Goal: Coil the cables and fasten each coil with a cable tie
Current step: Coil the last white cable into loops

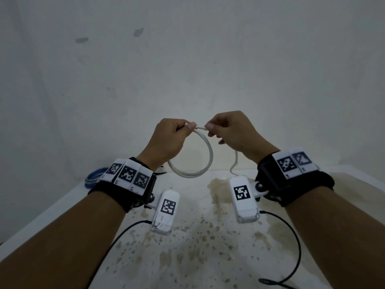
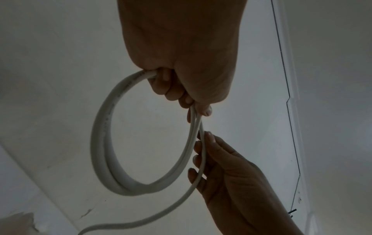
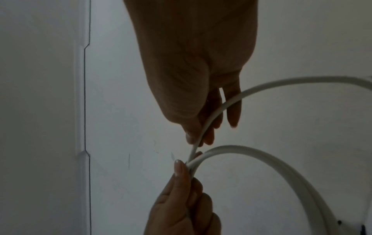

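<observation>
The left hand [image 1: 168,138] is curled shut around the top of a white cable [image 1: 205,149], thumb and forefinger pinching the gathered turns where they meet; the left-wrist view shows two turns lying side by side in a round loop hanging below the fist. Just beside it, almost knuckle to knuckle, the right hand [image 1: 231,132] pinches the next stretch of the same cable between thumb and fingertips [image 3: 209,136], its other fingers loosely bent — it seems to be feeding a further turn up to the left hand's grip.

Below the hands the coil [image 2: 112,159] hangs free in the air, clear of the stained white table [image 1: 198,247]. From under the right hand a loose tail [image 1: 234,165] of the cable drops toward the table's far edge; how much length remains there cannot be told, since the hand and wrist hide most of it.

To the left of the left wrist, on the table's far corner, lies a blue-and-white coiled bundle [image 1: 93,177], partly hidden by the wrist strap — whether it is a finished, tied coil is not clear.

As a judgement, the task is in its winding stage for this cable: a couple of turns are made, the tail is not yet gathered, and no cable tie is visible on the white coil or anywhere in the pictures. Finishing the winding and fastening the coil are both left.
</observation>
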Motion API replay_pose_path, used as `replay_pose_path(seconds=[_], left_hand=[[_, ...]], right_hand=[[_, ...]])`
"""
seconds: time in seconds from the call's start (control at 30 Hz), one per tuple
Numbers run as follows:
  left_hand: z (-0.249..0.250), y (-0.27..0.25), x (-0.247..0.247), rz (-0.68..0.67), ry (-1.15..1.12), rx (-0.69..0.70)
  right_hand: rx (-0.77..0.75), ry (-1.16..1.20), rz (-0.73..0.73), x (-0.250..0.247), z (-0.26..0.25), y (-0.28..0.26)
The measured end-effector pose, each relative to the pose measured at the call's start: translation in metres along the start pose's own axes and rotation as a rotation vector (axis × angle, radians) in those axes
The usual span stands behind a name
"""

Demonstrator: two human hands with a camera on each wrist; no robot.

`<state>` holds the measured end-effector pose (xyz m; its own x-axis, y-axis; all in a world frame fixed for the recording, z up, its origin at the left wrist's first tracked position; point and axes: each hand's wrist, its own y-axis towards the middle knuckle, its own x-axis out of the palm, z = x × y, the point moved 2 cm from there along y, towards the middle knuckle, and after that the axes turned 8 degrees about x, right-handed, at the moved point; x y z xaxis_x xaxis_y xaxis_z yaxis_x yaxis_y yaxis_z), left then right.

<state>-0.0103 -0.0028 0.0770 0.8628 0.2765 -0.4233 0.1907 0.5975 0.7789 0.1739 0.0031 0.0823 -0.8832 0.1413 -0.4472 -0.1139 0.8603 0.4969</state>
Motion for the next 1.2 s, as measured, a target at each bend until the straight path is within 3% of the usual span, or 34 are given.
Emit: replay_pose_path(seconds=[0.17, 0.3, 0.37, 0.5, 0.67, 0.8, 1.0, 1.1, 1.17, 1.2], left_hand=[[-0.001, 0.002, -0.002, 0.093, -0.032, -0.011], [-0.003, 0.0, -0.001, 0.063, -0.177, -0.031], [-0.003, 0.0, -0.001, 0.047, -0.221, -0.04], [0.001, 0.001, -0.002, 0.018, -0.202, -0.004], [0.006, -0.001, -0.002, -0.04, -0.148, 0.042], [0.005, -0.001, 0.0, -0.038, -0.101, 0.053], [0.002, -0.002, 0.005, -0.019, -0.064, 0.022], [0.0, -0.008, 0.01, -0.019, 0.043, -0.038], [0.001, -0.015, 0.012, 0.108, 0.144, -0.118], [0.004, -0.021, 0.014, 0.137, 0.133, -0.221]], right_hand=[[0.177, 0.387, -0.126, 0.002, 0.009, -0.008], [0.218, 0.279, -0.113, 0.006, 0.023, -0.006], [0.235, 0.297, -0.234, 0.011, 0.026, -0.008], [0.372, 0.872, -0.629, 0.026, 0.019, -0.02], [0.463, 1.063, -0.763, 0.033, 0.019, -0.026], [0.513, 1.073, -0.714, 0.039, 0.018, -0.027], [0.53, 0.97, -0.516, 0.04, 0.016, -0.022], [0.51, 0.927, -0.334, 0.035, 0.014, -0.016], [0.479, 0.974, -0.146, 0.029, 0.014, -0.01], [0.456, 1.022, -0.057, 0.026, 0.013, -0.007]])
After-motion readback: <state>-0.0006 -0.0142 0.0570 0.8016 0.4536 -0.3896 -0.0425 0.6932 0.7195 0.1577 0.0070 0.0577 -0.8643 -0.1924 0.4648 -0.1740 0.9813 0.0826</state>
